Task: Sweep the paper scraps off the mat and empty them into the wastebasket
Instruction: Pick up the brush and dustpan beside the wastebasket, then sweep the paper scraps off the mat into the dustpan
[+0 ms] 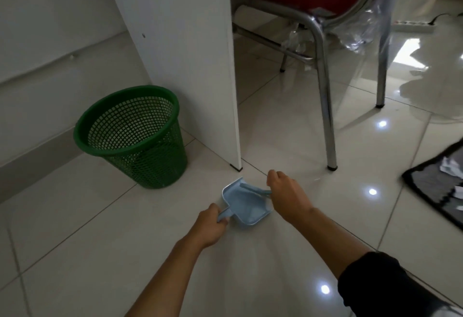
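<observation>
A light blue dustpan (244, 207) lies on the tiled floor in front of me. My left hand (213, 224) is closed around its handle. A light blue brush (253, 189) rests across the pan, and my right hand (288, 194) grips its handle end. The green mesh wastebasket (132, 136) stands upright to the left, beside a white desk panel. At the right edge lies the dark grey mat (436, 191) with white paper scraps (451, 166) on it. I see no scraps in the pan.
A white desk panel (190, 53) stands between the basket and a chrome-legged chair (325, 91) with a red seat. Clear plastic wrap hangs from the chair. A power strip (413, 26) lies on the floor at the back right.
</observation>
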### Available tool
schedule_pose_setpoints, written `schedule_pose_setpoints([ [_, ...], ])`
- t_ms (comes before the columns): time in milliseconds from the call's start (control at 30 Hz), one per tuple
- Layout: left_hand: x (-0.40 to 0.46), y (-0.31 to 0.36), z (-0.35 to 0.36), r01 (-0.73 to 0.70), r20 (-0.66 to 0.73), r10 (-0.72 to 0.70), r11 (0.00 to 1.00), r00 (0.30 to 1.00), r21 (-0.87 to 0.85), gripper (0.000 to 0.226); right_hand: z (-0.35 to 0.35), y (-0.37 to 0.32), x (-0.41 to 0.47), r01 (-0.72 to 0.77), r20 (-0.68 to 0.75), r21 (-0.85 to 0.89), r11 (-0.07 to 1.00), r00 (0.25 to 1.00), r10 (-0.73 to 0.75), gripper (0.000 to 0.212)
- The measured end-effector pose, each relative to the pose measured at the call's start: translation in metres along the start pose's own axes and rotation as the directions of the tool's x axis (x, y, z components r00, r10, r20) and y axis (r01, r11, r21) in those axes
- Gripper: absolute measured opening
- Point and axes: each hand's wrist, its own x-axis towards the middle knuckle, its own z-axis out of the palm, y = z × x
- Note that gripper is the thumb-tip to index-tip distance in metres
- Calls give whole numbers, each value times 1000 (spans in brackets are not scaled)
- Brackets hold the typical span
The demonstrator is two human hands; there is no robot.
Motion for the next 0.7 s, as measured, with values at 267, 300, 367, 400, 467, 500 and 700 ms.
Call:
schedule_pose_setpoints([
  [267, -20, 73, 32, -170, -14, 171, 985, 985, 21, 16, -32, 77, -55, -198, -78, -103, 975, 979, 190, 20],
  [300, -22, 85, 42, -176, -15, 176, 984, 984, 23, 14, -37, 91, -64, -222, -107, -101, 970, 972, 212, 21],
  [367, -25, 110, 66, -183, -7, 184, 983, 983, 21, 17, -47, 123, -82, -256, -153, -124, 959, 959, 237, 22],
  [400, -25, 123, 79, -189, -1, 189, 982, 982, 21, 19, -52, 140, -90, -269, -174, -137, 953, 954, 244, 22],
  [467, -24, 148, 106, -201, 15, 201, 979, 979, 14, 20, -64, 176, -107, -297, -211, -160, 941, 942, 261, 20],
  [500, -23, 163, 120, -209, 26, 209, 978, 978, 9, 20, -71, 194, -115, -318, -230, -160, 934, 932, 278, 19],
  [700, -18, 265, 192, -244, 98, 249, 968, 964, -58, 16, -112, 306, -156, -496, -313, -26, 868, 829, 464, 16],
])
